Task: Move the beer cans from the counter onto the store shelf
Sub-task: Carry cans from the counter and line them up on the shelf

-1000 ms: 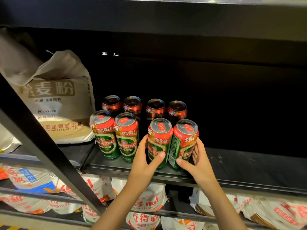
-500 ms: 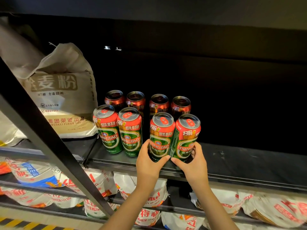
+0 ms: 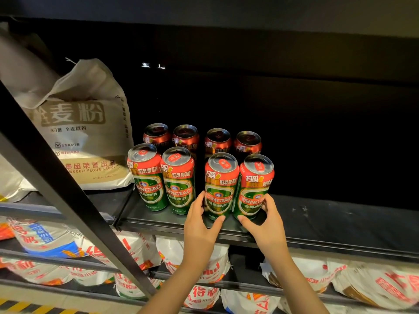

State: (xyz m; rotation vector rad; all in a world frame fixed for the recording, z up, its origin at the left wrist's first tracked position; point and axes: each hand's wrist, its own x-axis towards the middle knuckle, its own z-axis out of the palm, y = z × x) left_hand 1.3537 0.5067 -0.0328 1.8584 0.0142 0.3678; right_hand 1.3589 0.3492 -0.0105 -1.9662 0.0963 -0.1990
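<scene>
To our left we see a tall beige paper flour sack (image 3: 88,134) with brown printed characters, standing upright with its top crumpled. A black metal diagonal brace (image 3: 68,193) crosses in front of it. On the lower racks we see white plastic flour bags with red lettering (image 3: 201,273) lying flat, and one white bag with a blue panel (image 3: 43,241) at far left. Yellow-and-black hazard striping (image 3: 20,308) marks the floor corner.

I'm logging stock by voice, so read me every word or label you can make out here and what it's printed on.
"TSINGTAO", partly cut off: front-row beer cans.
"500ml": base of the same cans.
"扫码": red band of the can in the left hand; also the can in the right hand.
"麦粉" and "WUDELI FLOUR GROUP": flour sack.
Back-row cans and lower-shelf bags: too blurred.
</scene>
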